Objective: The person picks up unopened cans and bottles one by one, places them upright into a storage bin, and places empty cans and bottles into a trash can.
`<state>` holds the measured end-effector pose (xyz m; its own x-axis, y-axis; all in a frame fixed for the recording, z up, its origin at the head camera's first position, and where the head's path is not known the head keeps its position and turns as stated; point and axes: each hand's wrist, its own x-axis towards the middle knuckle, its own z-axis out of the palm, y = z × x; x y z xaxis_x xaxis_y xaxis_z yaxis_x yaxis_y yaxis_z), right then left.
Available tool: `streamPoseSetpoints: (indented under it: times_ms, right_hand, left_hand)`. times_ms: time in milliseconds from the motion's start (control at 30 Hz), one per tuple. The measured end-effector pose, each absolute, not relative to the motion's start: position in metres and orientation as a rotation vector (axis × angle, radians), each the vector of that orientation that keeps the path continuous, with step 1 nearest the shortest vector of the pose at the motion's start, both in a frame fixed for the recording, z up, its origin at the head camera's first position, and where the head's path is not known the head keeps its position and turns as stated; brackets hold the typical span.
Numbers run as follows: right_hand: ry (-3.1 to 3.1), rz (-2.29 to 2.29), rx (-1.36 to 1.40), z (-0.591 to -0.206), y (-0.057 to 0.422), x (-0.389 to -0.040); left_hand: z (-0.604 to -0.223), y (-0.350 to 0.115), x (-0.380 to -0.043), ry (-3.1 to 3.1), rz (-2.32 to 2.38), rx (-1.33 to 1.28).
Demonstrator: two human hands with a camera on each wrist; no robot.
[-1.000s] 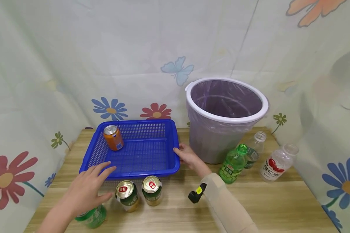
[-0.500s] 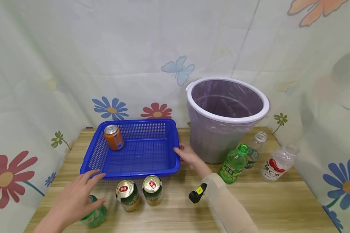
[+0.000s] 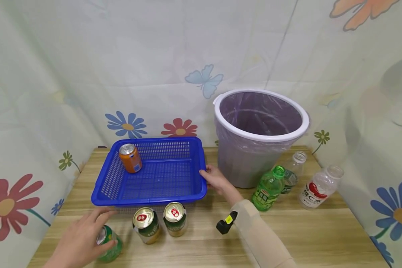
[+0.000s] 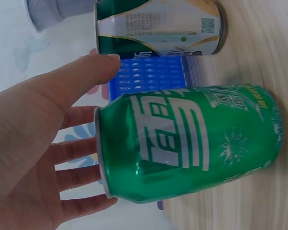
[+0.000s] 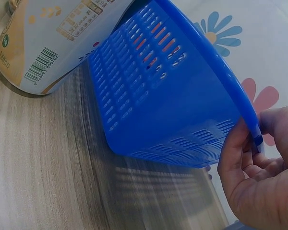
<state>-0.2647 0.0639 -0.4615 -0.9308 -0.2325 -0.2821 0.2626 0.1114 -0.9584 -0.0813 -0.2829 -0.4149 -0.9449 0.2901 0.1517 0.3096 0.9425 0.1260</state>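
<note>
My left hand (image 3: 82, 238) reaches around the top of a green soda can (image 4: 192, 143) at the front left. In the left wrist view its fingers extend behind the can's top rim, and the thumb stands apart from the can. My right hand (image 3: 217, 180) pinches the right rim of a blue plastic basket (image 3: 201, 163), thumb over the edge and fingers underneath, as the right wrist view shows. An orange can (image 3: 130, 159) leans in the basket's left end. Two green and gold cans, one on the left (image 3: 146, 225) and one on the right (image 3: 175, 219), stand before the basket.
A grey bin (image 3: 244, 160) with a white rim and a bag lining stands behind my right forearm. To its front right are a green bottle (image 3: 267, 190), a clear bottle (image 3: 293, 169) and a clear bottle with a red-and-white label (image 3: 318, 190). A flowered curtain (image 3: 147, 74) backs the wooden table (image 3: 305, 238).
My left hand has moved down and toward me, from beside the basket's front left corner to the green can. The right hand and the basket have stayed in place.
</note>
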Motion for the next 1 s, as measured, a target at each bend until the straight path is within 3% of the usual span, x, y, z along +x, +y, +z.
streamPoseSetpoints:
  times_ms: [1000]
  right_hand:
    - [2.035, -1.868, 0.04, -0.459, 0.065, -0.262]
  left_hand:
    - [-0.43, -0.281, -0.083, -3.413, -0.222, -0.175]
